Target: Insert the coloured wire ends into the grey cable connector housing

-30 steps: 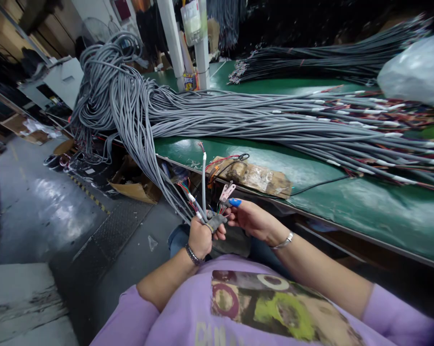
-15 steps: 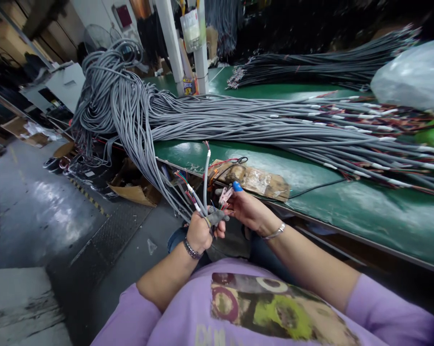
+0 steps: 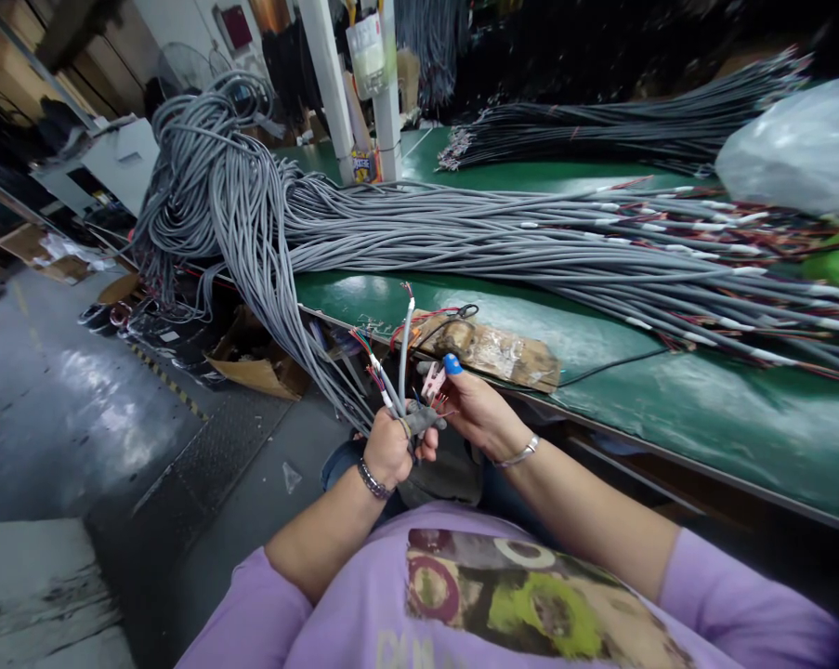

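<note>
My left hand (image 3: 388, 448) is closed around the ends of a few grey cables (image 3: 399, 367) whose stripped coloured wires stick up above my fist. A grey finger cover sits on its thumb. My right hand (image 3: 476, 411), with a blue cap on one fingertip, grips a small pink cutter tool (image 3: 431, 381) right beside the cable ends. Both hands hover over my lap, just in front of the edge of the green workbench (image 3: 670, 390).
A huge bundle of grey cables (image 3: 461, 228) lies across the bench and spills off its left end toward the floor. A brown taped board (image 3: 503, 348) lies at the bench edge. Dark cables (image 3: 600, 121) and a plastic bag (image 3: 795, 149) sit farther back. Cardboard scraps (image 3: 252, 367) litter the floor.
My right hand has drawn the pink cutter in closer to the wire ends held in my left hand. The view shifted slightly.
</note>
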A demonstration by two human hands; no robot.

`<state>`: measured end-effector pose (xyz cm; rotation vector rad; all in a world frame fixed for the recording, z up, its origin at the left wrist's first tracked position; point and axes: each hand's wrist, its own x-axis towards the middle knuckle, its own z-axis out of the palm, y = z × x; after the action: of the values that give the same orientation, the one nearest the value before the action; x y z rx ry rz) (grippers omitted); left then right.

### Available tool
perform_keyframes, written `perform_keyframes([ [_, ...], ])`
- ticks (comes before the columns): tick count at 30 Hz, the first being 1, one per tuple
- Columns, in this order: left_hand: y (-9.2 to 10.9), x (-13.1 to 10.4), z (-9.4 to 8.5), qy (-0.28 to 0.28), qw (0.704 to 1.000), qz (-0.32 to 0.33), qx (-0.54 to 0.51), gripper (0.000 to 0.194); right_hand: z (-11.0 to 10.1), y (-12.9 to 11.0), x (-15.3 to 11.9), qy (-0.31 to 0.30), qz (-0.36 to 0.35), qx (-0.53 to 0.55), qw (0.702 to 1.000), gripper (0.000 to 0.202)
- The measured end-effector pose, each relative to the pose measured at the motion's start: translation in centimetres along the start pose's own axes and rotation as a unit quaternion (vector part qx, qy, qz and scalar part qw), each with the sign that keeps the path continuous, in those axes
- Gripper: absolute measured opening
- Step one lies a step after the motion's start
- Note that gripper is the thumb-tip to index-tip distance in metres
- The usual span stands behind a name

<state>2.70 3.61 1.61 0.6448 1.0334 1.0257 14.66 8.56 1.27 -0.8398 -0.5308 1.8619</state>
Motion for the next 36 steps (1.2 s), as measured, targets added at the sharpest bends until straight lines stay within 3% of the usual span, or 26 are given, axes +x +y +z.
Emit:
perform_keyframes([
  [8, -0.1, -0.6, -0.3, -0.002, 1.0, 0.024, 0.005, 0.033, -0.9, 0.1, -0.5, -0.037, 0.083, 0.04, 0.995, 0.044],
  [14, -0.8, -1.8, -0.6, 0.014, 0.999, 0.038, 0.031, 0.036, -2.8, 0.1, -1.2, -0.009, 0.12, 0.041, 0.992, 0.036],
  [17, -1.0, -2.0, -0.8, 0.028, 0.997, 0.052, 0.04, 0.037, -3.7, 0.1, -2.2, -0.042, 0.137, 0.0, 0.99, 0.029],
  [21, -1.4, -2.0, -0.9, 0.045, 0.995, 0.068, 0.056, 0.039, -3.9, 0.2, -3.7, -0.123, 0.103, -0.086, 0.983, 0.033],
  [28, -2.2, -1.8, -0.9, 0.023, 0.992, 0.073, 0.1, 0.034, -1.7, -0.4, -4.1, -0.097, -0.025, -0.29, 0.952, 0.029],
  [33, -2.1, -2.0, -1.4, -0.034, 0.984, 0.044, 0.167, 0.031, -0.7, -0.9, -3.8, -0.163, -0.022, -0.356, 0.92, 0.029],
  [36, -2.1, -2.1, -1.5, -0.033, 0.983, 0.035, 0.179, 0.032, -0.8, -0.5, -3.7, -0.175, -0.025, -0.356, 0.918, 0.03],
])
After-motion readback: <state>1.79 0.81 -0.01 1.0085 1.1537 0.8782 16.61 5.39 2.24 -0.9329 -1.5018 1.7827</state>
